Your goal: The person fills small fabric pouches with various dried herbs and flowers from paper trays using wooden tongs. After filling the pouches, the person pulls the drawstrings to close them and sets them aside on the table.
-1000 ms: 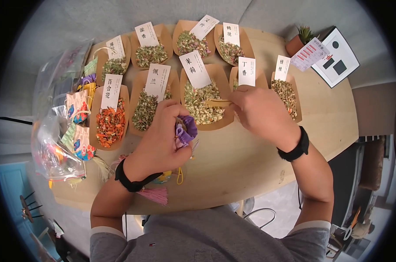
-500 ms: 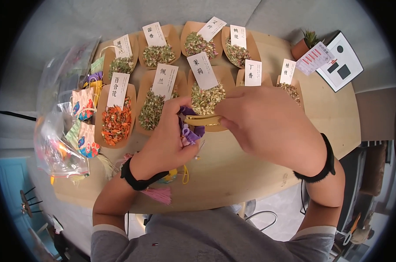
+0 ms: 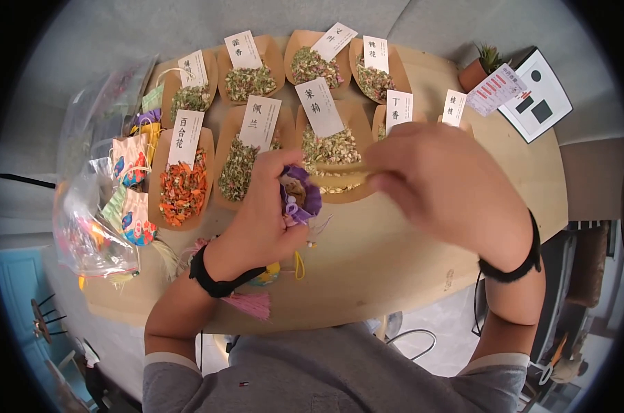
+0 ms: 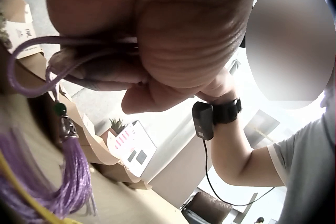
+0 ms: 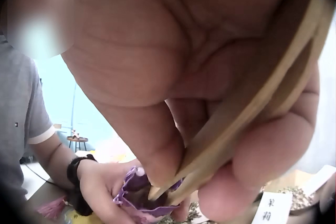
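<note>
Holding pouch [image 3: 310,199] and tongs [image 5: 210,150]

Gripping the purple pouch in the left hand [image 3: 265,206], with open mouth upward, near the tray [image 3: 352,117] of pale dried flowers [image 3: 334,146]. Pinching the wooden tongs in the right hand [image 3: 436,186], with tips near the pouch's mouth.

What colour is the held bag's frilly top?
Purple; the frilly top shows best in the head view.

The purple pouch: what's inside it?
Inside the purple pouch, something brownish shows at the open mouth, too blurred to identify. Anything deeper is hidden by its cloth and the left hand.
</note>
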Available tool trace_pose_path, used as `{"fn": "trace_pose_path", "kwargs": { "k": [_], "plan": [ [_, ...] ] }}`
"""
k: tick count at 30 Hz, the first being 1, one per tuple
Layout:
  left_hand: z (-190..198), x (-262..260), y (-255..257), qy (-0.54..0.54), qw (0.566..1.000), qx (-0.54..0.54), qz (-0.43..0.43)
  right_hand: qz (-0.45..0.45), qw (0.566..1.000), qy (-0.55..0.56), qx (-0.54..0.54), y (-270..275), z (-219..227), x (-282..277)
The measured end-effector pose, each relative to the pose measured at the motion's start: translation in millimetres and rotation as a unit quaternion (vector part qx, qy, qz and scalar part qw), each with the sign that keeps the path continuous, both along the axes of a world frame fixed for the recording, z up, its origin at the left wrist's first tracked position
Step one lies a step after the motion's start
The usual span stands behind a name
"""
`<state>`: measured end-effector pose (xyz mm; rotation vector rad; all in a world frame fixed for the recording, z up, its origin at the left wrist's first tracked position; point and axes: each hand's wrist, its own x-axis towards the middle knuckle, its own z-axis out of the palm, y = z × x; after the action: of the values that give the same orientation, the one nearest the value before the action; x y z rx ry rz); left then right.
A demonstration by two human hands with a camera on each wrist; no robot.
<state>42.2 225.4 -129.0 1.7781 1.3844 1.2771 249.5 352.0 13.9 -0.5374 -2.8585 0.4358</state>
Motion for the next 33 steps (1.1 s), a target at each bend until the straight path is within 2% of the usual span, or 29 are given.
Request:
{"fn": "trace_pose_path", "kwargs": {
  "k": [3,5,7,9,12,17,19,20,24,26,31,33],
  "plan": [
    [-1,0,0,-0.036,0.999,-0.022,0.023,-0.090,0.986,-0.136,0.035,9,-4,12],
    [-1,-2,0,0.014,1.000,-0.017,0.013,-0.095,0.985,-0.142,0.030,12,-23,19],
    [-2,-1,0,0.019,1.000,-0.014,0.009,-0.100,0.984,-0.147,0.024,14,-42,23],
    [-2,-1,0,0.026,1.000,-0.011,0.005,-0.145,0.969,-0.195,0.037,16,-57,22],
    [-2,-1,-1,0.005,1.000,-0.027,-0.008,-0.137,0.967,-0.213,0.029,18,-73,21],
    [3,0,-2,-0.042,0.997,-0.058,-0.031,-0.098,0.981,-0.165,-0.014,15,-75,18],
    [2,-1,0,-0.011,0.999,-0.028,-0.028,-0.096,0.985,-0.141,-0.022,12,-78,17],
    [1,-2,2,0.021,0.999,0.003,-0.025,-0.084,0.984,-0.155,0.003,11,-82,16],
    [2,-3,3,0.025,0.999,0.020,-0.031,-0.067,0.984,-0.154,0.051,7,-86,10],
    [8,-1,1,0.001,0.999,-0.035,-0.024,-0.068,0.987,-0.136,0.059,6,-83,9],
    [13,3,-1,-0.040,0.996,-0.076,-0.007,-0.094,0.987,-0.121,0.048,11,-76,13],
    [14,3,0,-0.047,0.995,-0.086,-0.002,-0.094,0.980,-0.162,0.062,15,-67,15]
  ]
}}
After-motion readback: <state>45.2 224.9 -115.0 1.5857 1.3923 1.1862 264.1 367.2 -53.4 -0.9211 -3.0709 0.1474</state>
